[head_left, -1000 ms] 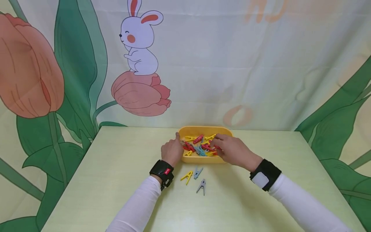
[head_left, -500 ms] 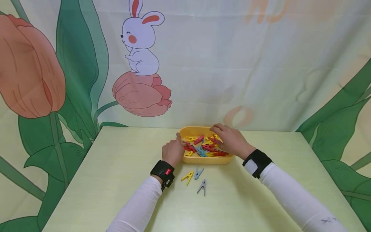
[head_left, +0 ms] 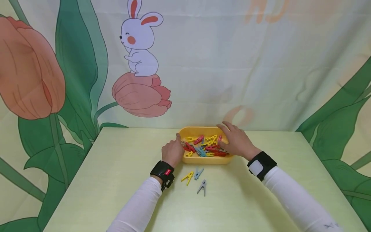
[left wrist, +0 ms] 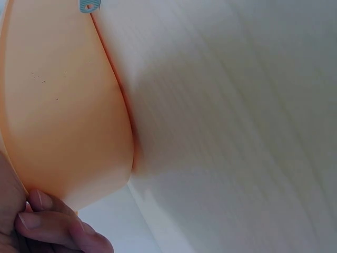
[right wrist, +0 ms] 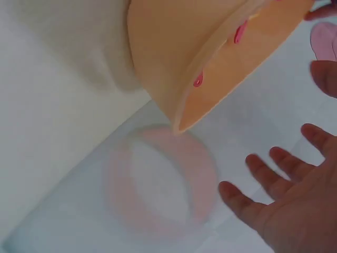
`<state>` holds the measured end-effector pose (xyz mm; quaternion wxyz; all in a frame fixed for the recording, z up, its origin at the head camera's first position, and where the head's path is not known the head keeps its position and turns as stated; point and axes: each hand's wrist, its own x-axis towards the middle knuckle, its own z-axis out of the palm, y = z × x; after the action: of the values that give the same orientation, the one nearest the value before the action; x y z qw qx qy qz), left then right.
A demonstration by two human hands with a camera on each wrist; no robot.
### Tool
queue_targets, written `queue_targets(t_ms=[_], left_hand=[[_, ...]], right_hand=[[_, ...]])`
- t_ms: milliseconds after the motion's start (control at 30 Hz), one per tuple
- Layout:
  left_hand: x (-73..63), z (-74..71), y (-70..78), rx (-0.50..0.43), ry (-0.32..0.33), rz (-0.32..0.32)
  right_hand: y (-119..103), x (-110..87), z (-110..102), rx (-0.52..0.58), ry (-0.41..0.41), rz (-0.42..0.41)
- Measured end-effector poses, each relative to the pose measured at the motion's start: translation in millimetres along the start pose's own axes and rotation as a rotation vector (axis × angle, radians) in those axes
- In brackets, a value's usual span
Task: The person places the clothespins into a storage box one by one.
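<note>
A yellow plastic basket [head_left: 207, 160] holds a jumble of red, yellow and blue clothespins [head_left: 200, 149]. My left hand [head_left: 172, 151] grips the basket's left end, the thumb at the rim; in the left wrist view its curled fingers [left wrist: 52, 224] lie against the outer wall. Over the right end hovers my right hand [head_left: 239, 141], fingers spread and nothing held. The right wrist view shows this hand [right wrist: 295, 205] with straight fingers, apart from the basket wall [right wrist: 168, 52]. Below the right hand, a red clothespin [head_left: 220, 139] stands out near the basket's back right.
In front of the basket lie a yellow clothespin [head_left: 187, 177], a light blue clothespin [head_left: 198, 174] and a grey clothespin [head_left: 202, 187] on the pale table [head_left: 130, 167]. A printed cloth [head_left: 208, 64] hangs just behind the table's back edge.
My right hand has risen from among the clothespins to the basket's back right, and its fingers have spread. Some clothespins at the right end have shifted. The left hand keeps its place.
</note>
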<state>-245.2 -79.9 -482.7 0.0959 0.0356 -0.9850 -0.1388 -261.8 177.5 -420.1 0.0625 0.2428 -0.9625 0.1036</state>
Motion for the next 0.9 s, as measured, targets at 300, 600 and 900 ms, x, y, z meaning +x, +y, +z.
queue_targets(t_ms=[300, 600, 900], left_hand=[[-0.1, 1.2, -0.2, 0.015, -0.023, -0.012], [0.2, 1.4, 1.2, 0.019, -0.024, -0.019], [0.0, 1.3, 1.1, 0.024, -0.012, -0.012]], right_hand=[[25, -12.2, 23, 0.224, 0.031, 0.25], [36, -22.5, 56, 0.296, 0.147, 0.398], [35, -24.7, 66, 0.33, 0.121, 0.448]])
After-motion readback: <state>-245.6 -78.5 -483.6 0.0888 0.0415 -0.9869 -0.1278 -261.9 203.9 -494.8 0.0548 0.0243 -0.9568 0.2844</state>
